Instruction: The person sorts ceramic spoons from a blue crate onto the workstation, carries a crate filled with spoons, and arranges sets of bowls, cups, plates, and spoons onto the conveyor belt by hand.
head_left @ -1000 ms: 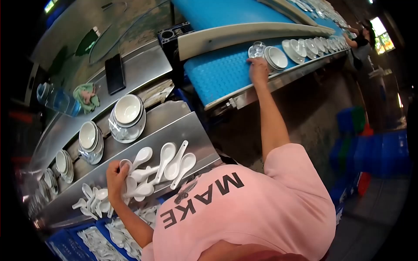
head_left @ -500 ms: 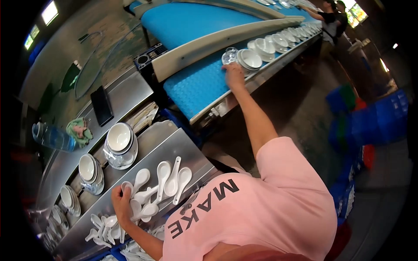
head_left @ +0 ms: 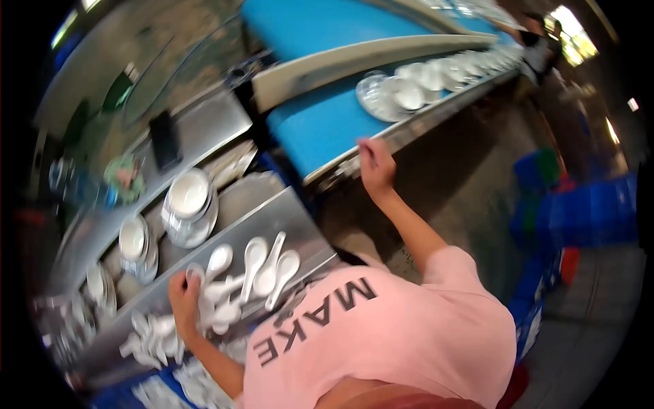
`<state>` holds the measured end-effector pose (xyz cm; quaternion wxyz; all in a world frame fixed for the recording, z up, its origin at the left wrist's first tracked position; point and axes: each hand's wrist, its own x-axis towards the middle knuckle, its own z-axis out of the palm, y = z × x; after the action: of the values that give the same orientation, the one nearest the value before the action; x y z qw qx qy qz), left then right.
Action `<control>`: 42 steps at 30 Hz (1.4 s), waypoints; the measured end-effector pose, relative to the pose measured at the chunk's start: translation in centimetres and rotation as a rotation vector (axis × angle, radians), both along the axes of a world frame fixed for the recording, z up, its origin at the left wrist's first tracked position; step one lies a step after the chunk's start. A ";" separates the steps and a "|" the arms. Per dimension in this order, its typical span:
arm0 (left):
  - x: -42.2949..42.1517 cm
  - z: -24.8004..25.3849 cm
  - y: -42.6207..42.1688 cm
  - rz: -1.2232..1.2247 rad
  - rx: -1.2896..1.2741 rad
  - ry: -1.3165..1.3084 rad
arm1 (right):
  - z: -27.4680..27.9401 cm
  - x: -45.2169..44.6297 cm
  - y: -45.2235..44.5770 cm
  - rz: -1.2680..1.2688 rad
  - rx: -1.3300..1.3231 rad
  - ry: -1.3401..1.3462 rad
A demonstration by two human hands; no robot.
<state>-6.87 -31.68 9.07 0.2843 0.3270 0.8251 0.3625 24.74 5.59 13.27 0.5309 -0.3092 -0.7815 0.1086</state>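
Note:
My left hand (head_left: 184,298) is over the steel tray, fingers curled around a white soup spoon (head_left: 195,273). Beside it lie several loose white soup spoons (head_left: 255,262), with another heap of spoons (head_left: 155,337) nearer the front left. My right hand (head_left: 377,167) hangs in the air just off the near edge of the blue conveyor belt (head_left: 310,133), loosely curled, slightly blurred, with nothing visible in it. Beyond that hand, a white bowl (head_left: 409,94) and a clear-looking dish (head_left: 371,92) sit on a plate at the front of a row of dishes.
Stacked bowls on plates (head_left: 189,194) stand left of the spoons. A dark phone-like slab (head_left: 164,140), a green cloth (head_left: 125,178) and a water bottle (head_left: 82,187) lie on the steel counter (head_left: 214,123). Blue crates (head_left: 579,211) are at right; people (head_left: 538,51) stand by the far belt.
My right hand has let go of the dishes and drawn back off the belt toward me. The dish row has moved slightly away. My left hand stays among the spoons.

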 end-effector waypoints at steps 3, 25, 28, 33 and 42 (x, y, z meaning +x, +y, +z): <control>0.7 1.3 0.5 -0.008 0.004 0.086 | -4.7 0.7 -6.8 0.396 -0.077 -0.317; 0.2 1.5 0.5 -0.032 0.009 -0.071 | -18.3 -3.3 -6.4 0.775 -0.246 -0.867; 1.0 1.5 1.2 0.015 0.204 0.051 | -12.3 -2.6 -6.1 0.858 -0.463 -0.956; 1.7 2.3 1.1 0.124 0.061 -0.002 | 3.8 -2.0 -3.0 0.844 -0.730 -1.023; 1.1 2.2 0.8 0.117 0.088 -0.126 | 5.3 2.0 9.6 -0.289 -0.087 -0.786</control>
<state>-5.80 -30.88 11.27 0.2993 0.2668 0.8066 0.4343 26.78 15.19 18.53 0.1883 -0.4558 -0.8679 -0.0602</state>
